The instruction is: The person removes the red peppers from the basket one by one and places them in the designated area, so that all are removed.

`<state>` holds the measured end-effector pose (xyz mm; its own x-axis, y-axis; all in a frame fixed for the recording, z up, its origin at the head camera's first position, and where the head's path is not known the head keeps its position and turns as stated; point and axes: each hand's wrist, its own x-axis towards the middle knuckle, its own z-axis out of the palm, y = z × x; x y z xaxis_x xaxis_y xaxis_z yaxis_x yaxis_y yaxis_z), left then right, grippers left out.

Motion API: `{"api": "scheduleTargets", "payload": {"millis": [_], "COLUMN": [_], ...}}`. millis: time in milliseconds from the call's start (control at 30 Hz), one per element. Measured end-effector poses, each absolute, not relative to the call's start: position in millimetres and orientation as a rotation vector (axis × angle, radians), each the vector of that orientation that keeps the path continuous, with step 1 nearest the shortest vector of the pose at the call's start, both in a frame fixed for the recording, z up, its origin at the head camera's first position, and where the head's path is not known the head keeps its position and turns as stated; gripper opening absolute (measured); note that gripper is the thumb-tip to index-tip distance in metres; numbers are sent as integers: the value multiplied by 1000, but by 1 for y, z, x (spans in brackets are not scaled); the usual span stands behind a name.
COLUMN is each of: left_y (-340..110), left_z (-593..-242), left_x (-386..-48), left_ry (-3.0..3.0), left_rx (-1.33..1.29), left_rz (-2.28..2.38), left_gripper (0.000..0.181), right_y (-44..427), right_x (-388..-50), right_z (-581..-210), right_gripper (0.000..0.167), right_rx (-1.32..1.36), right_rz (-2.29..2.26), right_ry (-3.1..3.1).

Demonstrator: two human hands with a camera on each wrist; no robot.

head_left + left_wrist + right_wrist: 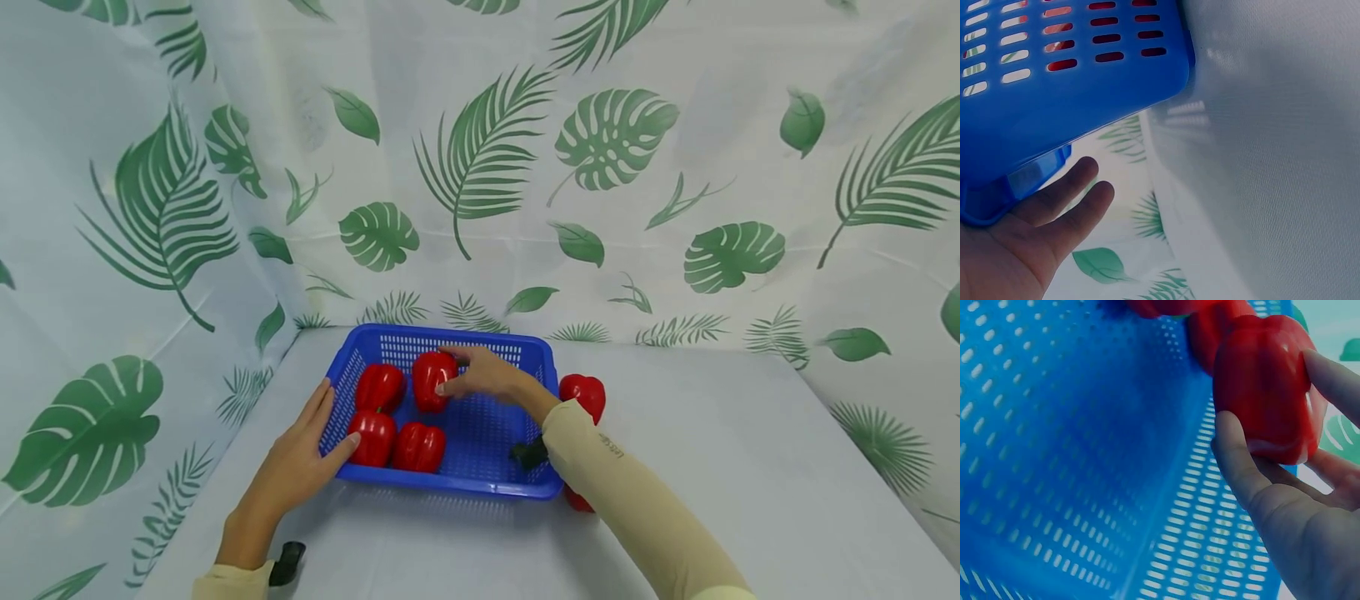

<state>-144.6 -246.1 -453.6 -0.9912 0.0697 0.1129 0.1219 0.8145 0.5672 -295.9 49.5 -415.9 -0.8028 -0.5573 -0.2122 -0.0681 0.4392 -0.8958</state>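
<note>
In reaches the right arm, stretched forward over the blue basket (480, 487), and the right hand (487, 375) has a red pepper (429, 382) pinched, thumb on one side, fingers on the other. That pepper sits between the fingertips, within the basket's back half; whether it touches the basket floor can't be told. Over on the other side, the left hand (296, 462) rests at the front left corner, fingers straight along the outer wall, thumb over the rim, just beside three more peppers (418, 447) inside. Dark lettering marks the right sleeve (637, 492), too small to read.
</note>
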Motion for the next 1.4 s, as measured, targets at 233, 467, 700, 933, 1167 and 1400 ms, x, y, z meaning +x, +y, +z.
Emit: {"api": "scheduleTargets", "payload": {"millis": [233,467,700,933,1167,1400], "left_y": [-245,-245,-245,-244,-244,-244], "left_z": [-453,-453,-455,-458,-458,-457], "left_x": [-144,-143,-143,-143,-142,-143], "left_ry": [-2916,-2905,-2904,-2894,-2888,-2893], "left_rx": [-142,-158,-161,-167,-175,-181], "left_rz": [-923,-924,-918,-911,-929,-927], "left_gripper": [96,95,95,95,94,92], "right_y": [64,84,101,118,139,161], "right_x": [-295,-295,-291,-287,-281,-276], "right_z": [-400,-386,-375,-370,-363,-359], "right_gripper": [86,87,86,87,92,95], "right_rx": [-535,-528,-536,-546,-497,-496], "right_rz": [-1414,-1413,-1441,-1435,-1414,-1442], "right_ry": [2169,2212,2239,2281,2349,2358]}}
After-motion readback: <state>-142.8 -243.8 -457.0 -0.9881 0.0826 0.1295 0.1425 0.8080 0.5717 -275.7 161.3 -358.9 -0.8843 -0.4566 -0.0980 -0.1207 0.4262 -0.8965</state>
